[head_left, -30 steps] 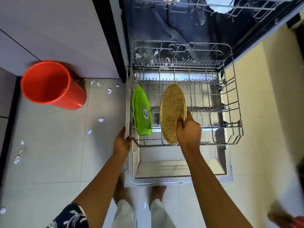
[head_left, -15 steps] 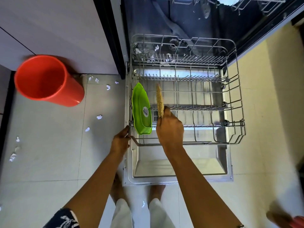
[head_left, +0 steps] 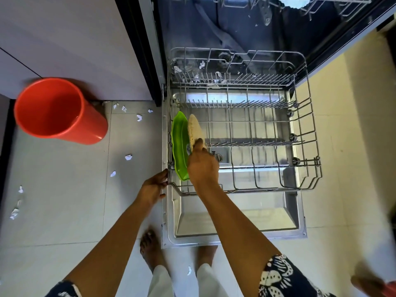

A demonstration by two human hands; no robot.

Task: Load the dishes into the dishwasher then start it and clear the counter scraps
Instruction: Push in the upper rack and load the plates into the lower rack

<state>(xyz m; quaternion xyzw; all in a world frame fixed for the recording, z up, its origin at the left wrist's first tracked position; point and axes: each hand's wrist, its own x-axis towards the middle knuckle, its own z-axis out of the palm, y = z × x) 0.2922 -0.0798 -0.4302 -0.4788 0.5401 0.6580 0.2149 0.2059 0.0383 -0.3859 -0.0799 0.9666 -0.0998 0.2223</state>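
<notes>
The dishwasher's lower wire rack (head_left: 310,133) is pulled out over the open door (head_left: 235,221). A green leaf-shaped dish (head_left: 179,144) stands on edge at the rack's left side. Right beside it a speckled tan plate (head_left: 194,129) stands upright, leaning toward the green dish. My right hand (head_left: 202,166) is shut on the tan plate's near edge, inside the rack. My left hand (head_left: 153,188) grips the rack's front left corner.
An orange bucket (head_left: 55,110) stands on the tiled floor to the left, by the cabinet. Several white paper scraps (head_left: 128,157) lie scattered on the floor, and more scraps (head_left: 201,64) sit in the rack's far row. My bare feet (head_left: 150,247) are at the door's front edge.
My right hand turned the tan plate from face-on to edge-on and moved it left, setting it upright against the green dish. My left hand kept its hold on the rack.
</notes>
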